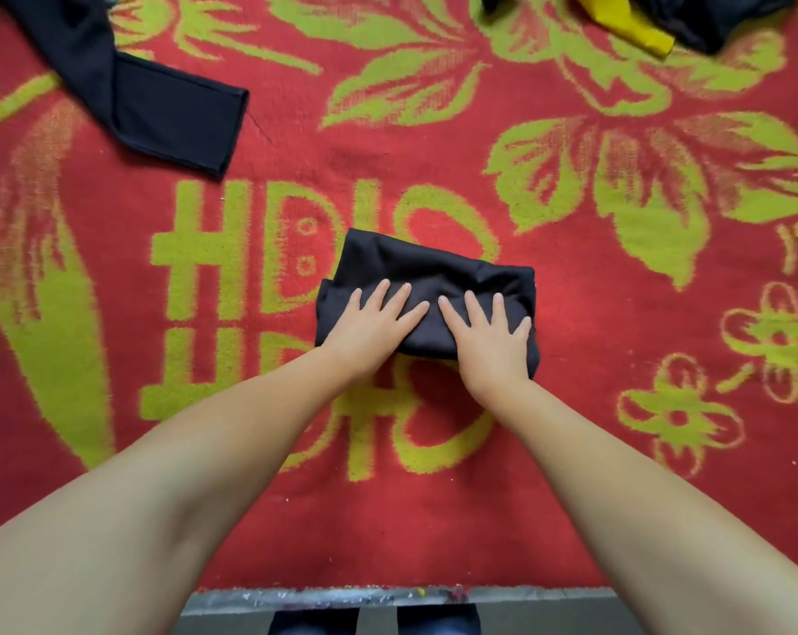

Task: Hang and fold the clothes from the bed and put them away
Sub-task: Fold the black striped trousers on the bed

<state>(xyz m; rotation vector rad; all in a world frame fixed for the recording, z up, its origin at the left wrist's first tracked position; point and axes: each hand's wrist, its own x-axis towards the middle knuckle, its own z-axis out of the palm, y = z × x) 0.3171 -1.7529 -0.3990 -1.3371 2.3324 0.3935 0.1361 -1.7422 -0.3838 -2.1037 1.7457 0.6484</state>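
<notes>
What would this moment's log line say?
left hand flat | right hand flat | both press folded black garment | red blanket

Matt black cloth bundle on fuzzy (towel-like) red blanket.

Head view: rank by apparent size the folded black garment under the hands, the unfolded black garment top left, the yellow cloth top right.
1. Unfolded black garment, cut off by the frame
2. Folded black garment, partly covered by the hands
3. Yellow cloth, mostly out of frame, so unsure

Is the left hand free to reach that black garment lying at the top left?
Probably yes: nothing lies between the left hand and the black garment, only bare blanket. It now presses flat on the folded black cloth.
</notes>
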